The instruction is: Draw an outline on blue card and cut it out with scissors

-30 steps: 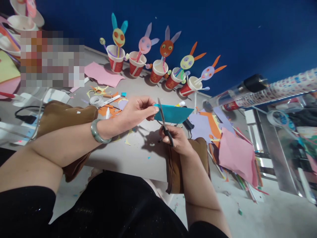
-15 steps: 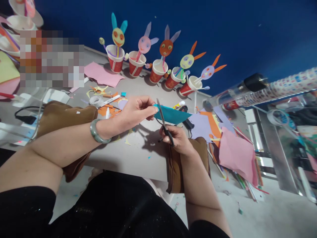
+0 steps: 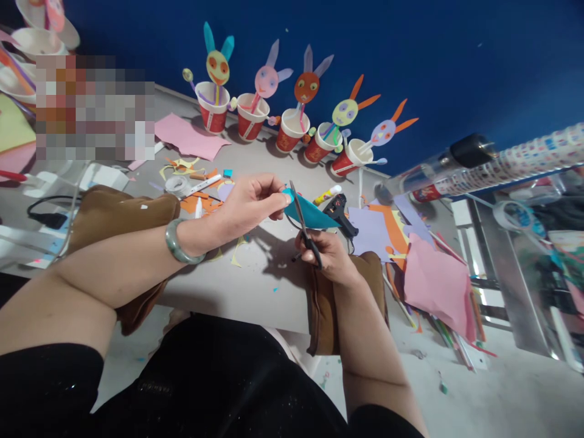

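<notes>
Between the thumb and fingers of my left hand [image 3: 258, 204] is the left end of a piece of teal paper [image 3: 319, 214]. My right hand [image 3: 329, 258] grips a pair of scissors [image 3: 305, 228] by the dark handles, its fingers partly hidden behind them. The blades point up and cross the paper close to my left fingertips. Both hands are raised a little over the grey table [image 3: 255, 280], and a shadow falls below them. Just beyond the paper lie a black glue gun [image 3: 341, 216] and a yellow glue stick [image 3: 327, 194].
Several red paper cups [image 3: 292, 137] with rabbit-faced paper figures stand along the blue wall. Paper scraps [image 3: 203, 204] and a tape roll [image 3: 177, 186] lie left. Brown cushions [image 3: 123, 216] flank the front edge. Pink paper [image 3: 435, 283] and stacked cups [image 3: 515, 158] are right.
The teal paper has tilted, its right end swinging lower and left, so more of the glue gun and glue stick shows. My hands have barely shifted.
</notes>
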### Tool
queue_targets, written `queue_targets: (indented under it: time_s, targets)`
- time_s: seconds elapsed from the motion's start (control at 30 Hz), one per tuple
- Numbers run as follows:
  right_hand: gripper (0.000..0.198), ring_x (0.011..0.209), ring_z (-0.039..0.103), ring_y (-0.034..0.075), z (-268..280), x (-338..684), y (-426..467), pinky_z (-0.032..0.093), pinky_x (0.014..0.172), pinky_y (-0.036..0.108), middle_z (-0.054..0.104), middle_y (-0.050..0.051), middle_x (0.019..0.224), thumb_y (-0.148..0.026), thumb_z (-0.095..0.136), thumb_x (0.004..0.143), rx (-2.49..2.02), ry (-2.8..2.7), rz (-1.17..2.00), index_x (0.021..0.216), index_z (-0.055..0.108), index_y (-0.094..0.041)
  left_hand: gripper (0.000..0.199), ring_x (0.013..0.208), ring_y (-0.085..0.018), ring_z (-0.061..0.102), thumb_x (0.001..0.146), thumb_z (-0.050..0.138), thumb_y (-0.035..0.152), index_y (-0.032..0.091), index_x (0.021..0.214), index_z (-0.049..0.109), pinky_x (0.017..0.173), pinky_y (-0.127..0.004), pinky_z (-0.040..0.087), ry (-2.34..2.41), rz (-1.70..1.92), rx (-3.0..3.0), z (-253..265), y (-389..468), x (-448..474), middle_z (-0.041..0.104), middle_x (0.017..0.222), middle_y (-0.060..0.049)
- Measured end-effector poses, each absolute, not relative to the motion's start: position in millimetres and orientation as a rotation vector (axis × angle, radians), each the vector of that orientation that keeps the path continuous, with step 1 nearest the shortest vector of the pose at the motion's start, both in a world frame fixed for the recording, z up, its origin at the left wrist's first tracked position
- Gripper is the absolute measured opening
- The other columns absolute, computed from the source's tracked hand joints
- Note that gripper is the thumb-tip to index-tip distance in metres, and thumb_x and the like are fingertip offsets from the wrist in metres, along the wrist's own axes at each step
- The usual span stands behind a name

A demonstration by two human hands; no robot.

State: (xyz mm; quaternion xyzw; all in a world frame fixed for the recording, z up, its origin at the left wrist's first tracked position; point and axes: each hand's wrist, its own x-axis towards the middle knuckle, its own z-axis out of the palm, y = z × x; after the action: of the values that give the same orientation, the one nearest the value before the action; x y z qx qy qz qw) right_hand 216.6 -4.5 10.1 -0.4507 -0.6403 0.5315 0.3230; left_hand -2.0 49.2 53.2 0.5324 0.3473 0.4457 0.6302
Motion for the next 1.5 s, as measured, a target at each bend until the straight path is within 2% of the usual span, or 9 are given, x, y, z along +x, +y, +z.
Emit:
queue_targets:
  time_s: [0.33,0.4,0.6,0.63,0.7,0.77,0.83,1.27,1.5]
  targets:
    - [0.059,0.060,0.042,0.011,13,216,-5,0.034,0.059,0.027,0.050,-0.002,0.064,-0.073,0.076,0.069,-1.196,-1.683,1.397,0.063,0.054,-0.019,0.013,0.055,-0.008,0.054,0.082,0.063,0.014,0.017,0.070,0.057,0.055,-0.021,0.045,0.815,1.049,1.258,50,50,-3,0.056,0.062,0.003]
    - [0.059,0.060,0.042,0.011,13,215,-5,0.034,0.059,0.027,0.050,-0.002,0.063,-0.073,0.076,0.070,-1.198,-1.677,1.404,0.062,0.053,-0.019,0.009,0.057,-0.007,0.054,0.080,0.064,0.014,0.017,0.073,0.059,0.055,-0.021,0.044,0.860,1.102,1.294,48,51,-3,0.059,0.072,0.001]
    - [0.061,0.060,0.042,0.011,13,214,-4,0.034,0.059,0.027,0.051,-0.002,0.064,-0.075,0.076,0.068,-1.198,-1.692,1.394,0.062,0.053,-0.018,0.009,0.080,-0.010,0.060,0.074,0.067,0.013,0.016,0.068,0.060,0.057,-0.019,0.044,0.955,1.156,1.389,49,52,-4,0.065,0.117,-0.008]
    - [0.061,0.060,0.041,0.011,13,214,-4,0.034,0.058,0.027,0.051,-0.002,0.063,-0.075,0.076,0.068,-1.205,-1.692,1.393,0.062,0.053,-0.019,0.010,0.076,-0.009,0.059,0.075,0.066,0.014,0.016,0.068,0.059,0.056,-0.019,0.044,0.942,1.134,1.380,50,51,-4,0.066,0.115,-0.008]
    - [0.062,0.060,0.040,0.011,14,214,-4,0.033,0.058,0.027,0.051,-0.002,0.063,-0.076,0.075,0.068,-1.222,-1.690,1.397,0.062,0.052,-0.019,0.011,0.064,-0.007,0.056,0.077,0.064,0.015,0.017,0.068,0.057,0.054,-0.020,0.044,0.910,1.083,1.342,51,51,-4,0.069,0.098,-0.005]
    - [0.062,0.059,0.040,0.011,14,214,-4,0.033,0.058,0.027,0.051,-0.002,0.063,-0.076,0.075,0.068,-1.220,-1.687,1.400,0.062,0.053,-0.019,0.011,0.056,-0.007,0.052,0.079,0.063,0.016,0.018,0.070,0.057,0.052,-0.020,0.043,0.879,1.048,1.301,52,51,-4,0.064,0.073,-0.001]
    - [0.061,0.059,0.040,0.011,14,214,-4,0.033,0.058,0.027,0.051,-0.002,0.063,-0.075,0.075,0.069,-1.208,-1.687,1.404,0.062,0.053,-0.019,0.011,0.054,-0.007,0.052,0.080,0.064,0.016,0.018,0.071,0.057,0.052,-0.019,0.043,0.861,1.039,1.272,51,50,-3,0.058,0.060,0.003]
    - [0.060,0.055,0.040,0.011,12,214,-5,0.034,0.055,0.027,0.052,-0.001,0.060,-0.075,0.074,0.071,-1.196,-1.665,1.396,0.061,0.055,-0.019,0.013,0.055,-0.007,0.054,0.079,0.065,0.013,0.018,0.070,0.056,0.055,-0.019,0.044,0.854,1.061,1.219,51,51,-1,0.058,0.058,0.004]
    - [0.044,0.067,0.049,0.016,-1,216,-5,0.042,0.066,0.033,0.056,0.001,0.071,-0.058,0.079,0.072,-1.211,-1.321,0.806,0.066,0.054,-0.023,0.017,0.055,-0.008,0.058,0.083,0.071,0.019,0.016,0.072,0.059,0.056,-0.020,0.047,0.852,0.994,1.144,42,55,0,0.061,0.059,0.002]
